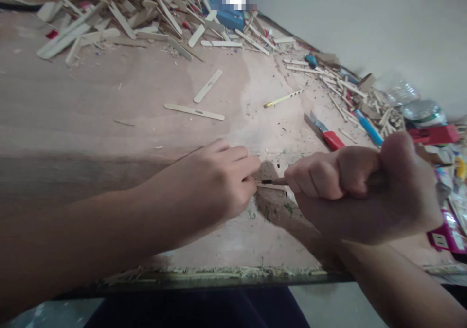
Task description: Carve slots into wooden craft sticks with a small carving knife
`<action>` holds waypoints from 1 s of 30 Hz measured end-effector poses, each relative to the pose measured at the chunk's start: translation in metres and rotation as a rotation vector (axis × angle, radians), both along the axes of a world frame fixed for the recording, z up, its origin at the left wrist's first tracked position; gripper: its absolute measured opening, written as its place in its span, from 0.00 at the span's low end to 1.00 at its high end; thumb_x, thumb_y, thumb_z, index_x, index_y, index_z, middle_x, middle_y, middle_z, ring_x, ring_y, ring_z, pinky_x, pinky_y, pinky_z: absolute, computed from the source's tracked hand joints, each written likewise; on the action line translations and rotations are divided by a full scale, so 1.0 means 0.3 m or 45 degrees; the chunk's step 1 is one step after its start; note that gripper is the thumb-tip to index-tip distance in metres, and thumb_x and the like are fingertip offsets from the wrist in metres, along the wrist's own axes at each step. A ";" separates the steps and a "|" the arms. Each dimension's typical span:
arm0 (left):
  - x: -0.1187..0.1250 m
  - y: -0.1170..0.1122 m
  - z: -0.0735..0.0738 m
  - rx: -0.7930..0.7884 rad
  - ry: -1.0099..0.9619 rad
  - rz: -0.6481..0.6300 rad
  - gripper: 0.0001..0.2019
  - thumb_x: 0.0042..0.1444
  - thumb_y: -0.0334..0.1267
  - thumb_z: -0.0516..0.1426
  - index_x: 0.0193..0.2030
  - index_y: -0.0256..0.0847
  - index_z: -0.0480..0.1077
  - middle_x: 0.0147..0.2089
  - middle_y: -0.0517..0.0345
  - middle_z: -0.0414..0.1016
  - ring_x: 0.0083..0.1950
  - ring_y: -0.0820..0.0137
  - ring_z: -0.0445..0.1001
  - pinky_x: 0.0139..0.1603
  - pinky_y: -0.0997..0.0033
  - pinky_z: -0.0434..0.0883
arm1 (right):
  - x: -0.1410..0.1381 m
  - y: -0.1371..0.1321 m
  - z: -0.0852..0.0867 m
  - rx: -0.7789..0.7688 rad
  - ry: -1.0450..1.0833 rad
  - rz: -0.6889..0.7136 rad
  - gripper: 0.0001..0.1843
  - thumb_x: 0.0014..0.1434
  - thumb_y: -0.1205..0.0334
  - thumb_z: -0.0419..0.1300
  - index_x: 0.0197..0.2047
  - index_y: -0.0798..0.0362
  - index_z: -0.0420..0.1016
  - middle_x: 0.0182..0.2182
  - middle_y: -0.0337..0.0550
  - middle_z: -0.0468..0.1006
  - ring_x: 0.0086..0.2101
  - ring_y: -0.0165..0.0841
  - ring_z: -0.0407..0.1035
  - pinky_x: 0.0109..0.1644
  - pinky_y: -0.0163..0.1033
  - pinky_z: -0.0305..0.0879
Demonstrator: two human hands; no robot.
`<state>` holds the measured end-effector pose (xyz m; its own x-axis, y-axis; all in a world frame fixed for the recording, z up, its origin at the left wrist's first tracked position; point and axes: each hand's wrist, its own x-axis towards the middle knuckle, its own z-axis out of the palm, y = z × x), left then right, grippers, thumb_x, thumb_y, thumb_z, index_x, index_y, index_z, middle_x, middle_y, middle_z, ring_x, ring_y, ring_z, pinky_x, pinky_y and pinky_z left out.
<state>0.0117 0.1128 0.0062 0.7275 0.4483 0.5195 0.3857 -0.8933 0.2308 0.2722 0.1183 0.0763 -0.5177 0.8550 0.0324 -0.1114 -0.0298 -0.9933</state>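
My left hand (228, 182) rests on the wooden tabletop, its fingers closed and pressing down a craft stick (273, 187) whose end juts out to the right. Wrapped in a fist, my right hand (350, 187) grips a thin-shafted hand tool (279, 181). Its dark tip points left and meets or hovers just over the stick near my left fingertips; I cannot tell which. The tool's handle is mostly hidden in the fist. Just beyond that hand lies a red utility knife (330, 138) with its blade out.
Two loose craft sticks (194, 111) lie farther back, near a thin pale paintbrush (282, 98). A large heap of sticks (146, 7) covers the back left. Along the right wall are scraps, a blue pen-like item (368, 127) and plastic bottles (425, 111). The table's front edge (204, 273) is splintered.
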 end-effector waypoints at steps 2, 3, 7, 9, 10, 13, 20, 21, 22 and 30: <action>0.004 -0.004 -0.011 0.004 -0.012 0.025 0.18 0.76 0.18 0.59 0.37 0.43 0.76 0.40 0.56 0.72 0.41 0.59 0.67 0.45 0.54 0.65 | 0.005 0.009 0.004 0.007 -0.015 0.059 0.49 0.93 0.29 0.57 0.26 0.50 0.48 0.18 0.32 0.43 0.21 0.30 0.44 0.30 0.46 0.51; 0.005 -0.005 -0.015 0.003 -0.013 0.021 0.18 0.76 0.18 0.59 0.37 0.44 0.76 0.40 0.56 0.72 0.41 0.59 0.67 0.45 0.54 0.65 | 0.007 0.013 0.006 0.013 -0.015 0.083 0.49 0.93 0.29 0.58 0.26 0.50 0.48 0.18 0.32 0.43 0.21 0.30 0.44 0.29 0.46 0.51; 0.002 -0.006 -0.017 0.004 -0.002 0.000 0.17 0.79 0.21 0.61 0.38 0.44 0.76 0.41 0.56 0.73 0.42 0.58 0.68 0.47 0.52 0.66 | 0.008 0.017 0.009 0.022 -0.013 0.080 0.49 0.93 0.30 0.58 0.26 0.50 0.48 0.18 0.31 0.41 0.20 0.30 0.43 0.29 0.46 0.50; -0.001 -0.007 -0.013 -0.003 0.025 0.010 0.18 0.82 0.22 0.60 0.38 0.44 0.76 0.42 0.55 0.74 0.43 0.58 0.69 0.48 0.52 0.66 | 0.008 0.015 0.007 0.023 -0.028 0.068 0.49 0.93 0.29 0.57 0.26 0.50 0.48 0.18 0.32 0.43 0.21 0.30 0.44 0.29 0.46 0.51; -0.003 -0.007 -0.012 -0.007 0.037 0.017 0.19 0.83 0.22 0.60 0.38 0.44 0.77 0.43 0.55 0.74 0.43 0.57 0.69 0.49 0.51 0.67 | 0.009 0.014 0.005 0.021 -0.038 0.051 0.49 0.93 0.28 0.57 0.26 0.50 0.48 0.18 0.32 0.44 0.21 0.29 0.45 0.30 0.46 0.51; -0.003 -0.007 -0.013 -0.006 0.033 0.016 0.19 0.84 0.23 0.60 0.38 0.43 0.77 0.43 0.55 0.73 0.43 0.57 0.69 0.48 0.51 0.67 | 0.018 0.016 0.004 0.033 -0.060 0.071 0.49 0.94 0.27 0.55 0.26 0.51 0.49 0.18 0.32 0.46 0.21 0.30 0.48 0.31 0.46 0.55; 0.000 -0.002 -0.020 0.000 -0.003 0.003 0.19 0.81 0.20 0.61 0.37 0.43 0.78 0.41 0.56 0.72 0.42 0.59 0.68 0.47 0.53 0.67 | 0.027 0.018 0.014 0.010 -0.053 0.100 0.48 0.95 0.31 0.55 0.27 0.51 0.49 0.19 0.32 0.45 0.22 0.31 0.48 0.32 0.45 0.57; 0.000 -0.003 -0.021 -0.004 -0.005 0.006 0.19 0.81 0.20 0.61 0.38 0.43 0.78 0.41 0.56 0.72 0.42 0.59 0.69 0.47 0.54 0.68 | 0.023 0.016 0.014 0.009 -0.039 0.095 0.48 0.94 0.30 0.56 0.26 0.50 0.49 0.19 0.32 0.45 0.22 0.31 0.48 0.31 0.45 0.56; 0.000 -0.005 -0.022 -0.007 -0.005 0.008 0.19 0.81 0.21 0.61 0.38 0.43 0.78 0.41 0.56 0.73 0.43 0.59 0.69 0.48 0.54 0.69 | 0.019 0.014 0.013 0.009 -0.030 0.107 0.48 0.94 0.30 0.56 0.26 0.50 0.49 0.19 0.32 0.44 0.22 0.31 0.47 0.31 0.45 0.55; 0.003 -0.009 -0.023 -0.007 -0.014 0.009 0.19 0.78 0.18 0.58 0.38 0.43 0.78 0.41 0.56 0.72 0.43 0.59 0.70 0.48 0.54 0.70 | 0.004 -0.048 0.000 -0.106 -0.008 -0.188 0.40 0.86 0.34 0.70 0.26 0.44 0.63 0.21 0.32 0.46 0.24 0.35 0.50 0.32 0.48 0.60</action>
<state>0.0126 0.1100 -0.0008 0.7184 0.4564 0.5250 0.3897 -0.8892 0.2397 0.2733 0.1037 0.0762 -0.3863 0.9213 -0.0446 -0.1146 -0.0959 -0.9888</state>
